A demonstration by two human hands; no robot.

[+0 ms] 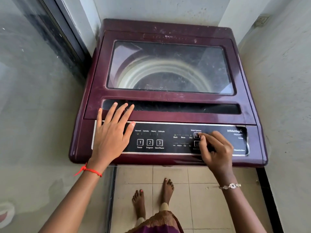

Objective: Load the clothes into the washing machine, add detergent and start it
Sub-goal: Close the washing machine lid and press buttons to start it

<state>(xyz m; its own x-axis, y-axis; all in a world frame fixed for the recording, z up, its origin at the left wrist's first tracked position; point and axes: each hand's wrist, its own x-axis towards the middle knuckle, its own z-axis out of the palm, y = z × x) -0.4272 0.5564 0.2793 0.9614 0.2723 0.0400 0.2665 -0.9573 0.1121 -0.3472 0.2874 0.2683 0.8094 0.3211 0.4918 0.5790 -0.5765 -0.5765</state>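
Observation:
A maroon top-loading washing machine stands in a corner with its glass lid down; the steel drum shows through it. I cannot tell through the dusty glass whether clothes lie inside. Along the front runs a black control panel with buttons marked Power, Program and Start/Pause. My left hand lies flat and spread on the panel's left end, fingertips over the lid's handle recess. My right hand is curled, its index fingertip on the Wash Options button at the panel's right.
A glass door panel stands close on the left and plastered walls close in behind and to the right. My bare feet stand on the beige tiled floor in front of the machine.

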